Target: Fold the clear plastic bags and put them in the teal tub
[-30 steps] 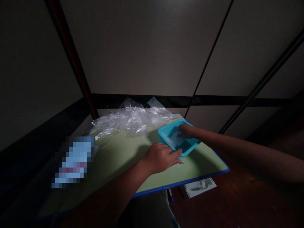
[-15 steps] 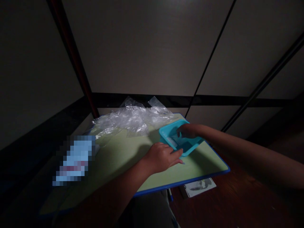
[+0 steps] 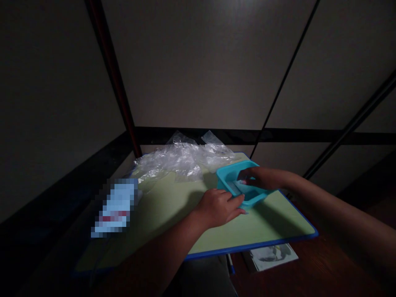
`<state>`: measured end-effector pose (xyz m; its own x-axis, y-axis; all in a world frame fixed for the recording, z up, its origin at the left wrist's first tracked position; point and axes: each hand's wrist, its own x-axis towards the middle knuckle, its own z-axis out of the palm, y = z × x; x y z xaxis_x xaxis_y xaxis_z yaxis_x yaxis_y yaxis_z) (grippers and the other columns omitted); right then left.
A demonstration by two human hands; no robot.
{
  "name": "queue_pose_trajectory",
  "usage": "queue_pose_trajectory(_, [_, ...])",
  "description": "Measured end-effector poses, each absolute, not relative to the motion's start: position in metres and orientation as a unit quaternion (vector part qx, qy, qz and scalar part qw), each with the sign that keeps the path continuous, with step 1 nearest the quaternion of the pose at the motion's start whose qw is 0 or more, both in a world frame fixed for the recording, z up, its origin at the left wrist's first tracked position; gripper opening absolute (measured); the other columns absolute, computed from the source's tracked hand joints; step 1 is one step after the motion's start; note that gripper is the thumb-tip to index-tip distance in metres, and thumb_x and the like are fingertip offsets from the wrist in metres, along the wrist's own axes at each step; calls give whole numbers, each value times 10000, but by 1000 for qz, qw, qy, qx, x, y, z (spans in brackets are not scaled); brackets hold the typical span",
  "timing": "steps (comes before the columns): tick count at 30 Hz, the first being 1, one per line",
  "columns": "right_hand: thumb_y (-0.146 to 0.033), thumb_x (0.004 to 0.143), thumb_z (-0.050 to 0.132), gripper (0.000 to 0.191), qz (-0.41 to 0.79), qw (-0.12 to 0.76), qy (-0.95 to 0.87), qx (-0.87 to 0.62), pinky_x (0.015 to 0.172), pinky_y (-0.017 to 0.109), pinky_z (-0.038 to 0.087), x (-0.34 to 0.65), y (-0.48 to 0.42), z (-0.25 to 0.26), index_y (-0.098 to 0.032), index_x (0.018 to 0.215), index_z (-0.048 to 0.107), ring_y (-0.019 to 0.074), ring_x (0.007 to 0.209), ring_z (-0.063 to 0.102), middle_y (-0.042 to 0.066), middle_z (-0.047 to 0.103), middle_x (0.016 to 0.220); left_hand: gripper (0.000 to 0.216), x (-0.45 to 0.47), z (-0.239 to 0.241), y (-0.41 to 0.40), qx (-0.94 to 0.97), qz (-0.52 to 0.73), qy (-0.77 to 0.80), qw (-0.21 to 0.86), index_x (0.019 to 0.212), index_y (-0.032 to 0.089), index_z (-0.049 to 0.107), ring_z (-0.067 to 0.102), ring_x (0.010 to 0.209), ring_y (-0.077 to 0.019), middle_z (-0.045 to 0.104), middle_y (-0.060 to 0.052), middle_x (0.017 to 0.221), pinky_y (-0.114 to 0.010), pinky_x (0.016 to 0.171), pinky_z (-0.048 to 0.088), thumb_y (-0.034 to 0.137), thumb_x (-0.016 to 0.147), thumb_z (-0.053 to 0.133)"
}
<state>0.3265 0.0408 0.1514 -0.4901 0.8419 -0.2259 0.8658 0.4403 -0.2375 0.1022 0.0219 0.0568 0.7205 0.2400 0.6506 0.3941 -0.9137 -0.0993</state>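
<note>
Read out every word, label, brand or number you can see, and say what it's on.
No text can be read.
Pixelated light-blue item: blurred out, unreadable.
Printed item below the table: too dark and small to tell.
Turquoise container, clear plastic: no lettering discernible.

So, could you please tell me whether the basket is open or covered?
Open: the basket is uncovered on top, and the right hand reaches down inside it.

Tub (image 3: 229,170) on table (image 3: 167,196), right side; plastic bags (image 3: 182,159) left, farther back; booklet (image 3: 274,255) below near edge.
</note>
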Motion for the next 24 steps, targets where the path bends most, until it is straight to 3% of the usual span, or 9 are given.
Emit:
queue_pose_trajectory(2, [-451,847,506,461,-197,16,842,503,881,341,448,328,15,160,-186,1221,554,261,1051,580,113,607,1197,421,102,56,23,-923,-316,-191,107,1165,228,592,611,657,-161,649,-25,735,-271,584,461,509,907,413])
queue_pose_trajectory(5, [-482,744,638,584,-184,1,845,502,893,352,451,330,-13,151,-228,1258,525,274,1079,565,101,578,1235,462,100,56,27,-918,-313,-230,76,1255,254,522,614,666,-166,665,-24,782,-276,601,469,527,902,405])
queue_pose_trajectory(9, [-369,746,664,383,-10,-32,848,529,864,383,454,326,-23,116,-212,1094,624,282,1006,587,129,608,1140,498,93,56,40,-872,-367,-325,1,1332,207,415,611,723,-177,663,-35,854,-285,647,478,465,906,431])
queue_pose_trajectory(13, [-278,809,592,139,115,-44,844,521,786,379,459,325,-20,99,-193,908,640,263,892,599,112,640,948,361,75,56,56,-823,-387,-416,-8,1167,163,540,576,915,-205,628,-84,973,-324,800,462,397,909,448])
queue_pose_trajectory(16, [-258,814,580,118,140,-50,833,533,764,349,456,336,-11,98,-186,895,629,254,887,597,111,633,947,303,53,51,62,-832,-316,-455,6,1058,192,619,532,1030,-229,603,-102,1052,-369,904,416,400,899,465])
queue_pose_trajectory(21, [-211,791,582,117,127,-24,821,556,752,324,444,366,25,98,-150,871,643,258,903,591,123,628,936,346,18,32,65,-834,-199,-514,-17,1137,300,620,360,1278,-310,492,-98,1327,-511,1039,249,477,865,499])
queue_pose_trajectory(24, [-202,792,575,151,110,-8,824,556,763,322,439,376,47,99,-125,895,653,255,911,590,143,626,956,357,9,20,70,-825,-196,-523,-86,1191,322,585,310,1330,-304,450,-85,1391,-565,1071,128,430,855,533])
